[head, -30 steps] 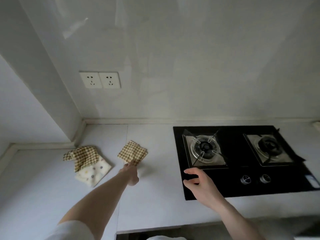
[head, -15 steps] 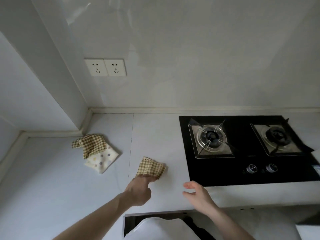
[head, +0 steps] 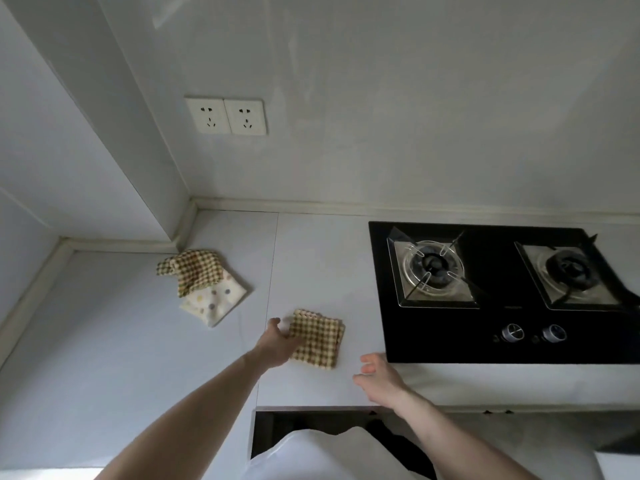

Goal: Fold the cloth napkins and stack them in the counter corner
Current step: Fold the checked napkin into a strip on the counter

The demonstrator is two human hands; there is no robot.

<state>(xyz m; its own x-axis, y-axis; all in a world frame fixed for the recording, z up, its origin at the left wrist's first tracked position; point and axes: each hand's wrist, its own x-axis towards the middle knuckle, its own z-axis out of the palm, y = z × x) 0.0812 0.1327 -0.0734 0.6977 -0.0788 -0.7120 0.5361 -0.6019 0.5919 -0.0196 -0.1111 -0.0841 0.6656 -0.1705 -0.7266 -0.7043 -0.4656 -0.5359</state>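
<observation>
A brown-and-cream checked napkin (head: 317, 337) lies flat on the white counter (head: 138, 341), near its front edge. My left hand (head: 277, 342) grips the napkin's left edge, thumb out to the left. My right hand (head: 379, 375) hovers with relaxed fingers just right of the napkin, holding nothing. Further back, near the counter corner, a second checked napkin (head: 195, 270) lies crumpled on top of a cream napkin with coloured dots (head: 214, 301).
A black two-burner gas hob (head: 491, 334) with two knobs fills the right side of the counter. A double wall socket (head: 227, 116) sits above the corner. The counter's front edge runs just under my right hand, with an open dark gap below.
My left hand has dragged the checked napkin from near the corner towards the front edge, and it now lies spread flatter. My right hand drew back from the hob to beside it.
</observation>
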